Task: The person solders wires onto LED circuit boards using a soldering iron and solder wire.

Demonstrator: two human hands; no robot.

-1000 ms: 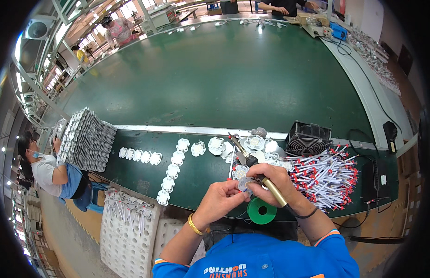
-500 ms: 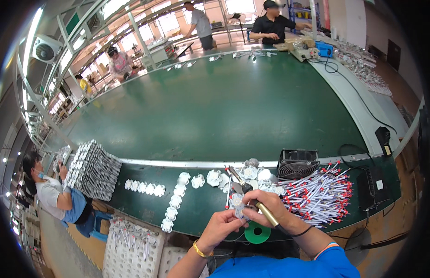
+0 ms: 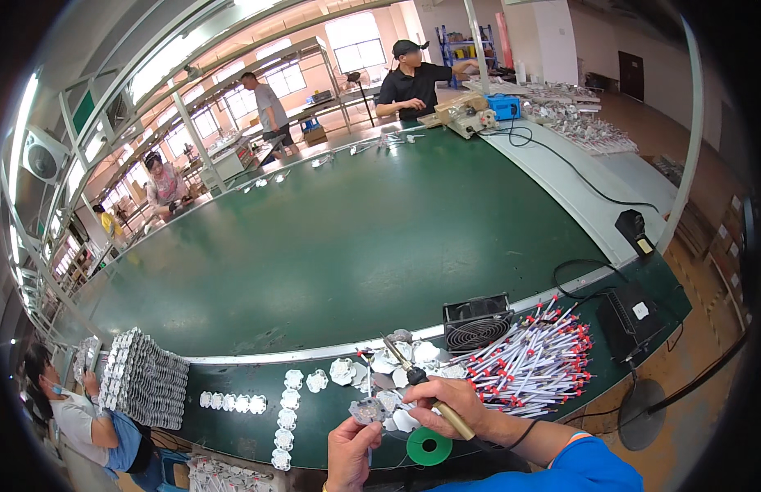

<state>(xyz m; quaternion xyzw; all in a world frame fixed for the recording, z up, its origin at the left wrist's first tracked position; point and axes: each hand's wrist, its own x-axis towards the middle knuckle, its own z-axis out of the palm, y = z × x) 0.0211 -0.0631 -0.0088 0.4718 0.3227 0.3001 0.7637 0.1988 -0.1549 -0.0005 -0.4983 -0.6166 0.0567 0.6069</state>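
Left hand (image 3: pixel 353 453) low at the near edge, fingers pinched around a small round white disc (image 3: pixel 369 409), held up just above the bench. Right hand (image 3: pixel 447 405) closed in a fist grip on a soldering iron (image 3: pixel 420 385), yellow handle running back toward the wrist, dark tip pointing far-left over a loose cluster of white discs (image 3: pixel 397 361). Held disc sits just left of the right hand, close to the iron's shaft; cannot tell whether the tip touches it. Green solder spool (image 3: pixel 429 447) lies flat on the bench near the body, between the two forearms. Right of the hands, a heap of white wires with red ends (image 3: pixel 532 365), fanned out and spilling toward the right. Behind that heap, a small black fan (image 3: pixel 477 321) against the bench's white rail. A black box (image 3: pixel 630 320) farther right, cable looping off it. More discs laid in a row and a column (image 3: pixel 286 410) to the left on the green bench (image 3: pixel 233 426). Far left, a stack of grey trays (image 3: pixel 142 379), and a seated person (image 3: pixel 85 422) beside it. Beyond the rail, a broad green conveyor (image 3: pixel 356 238), with other people standing along its far side.
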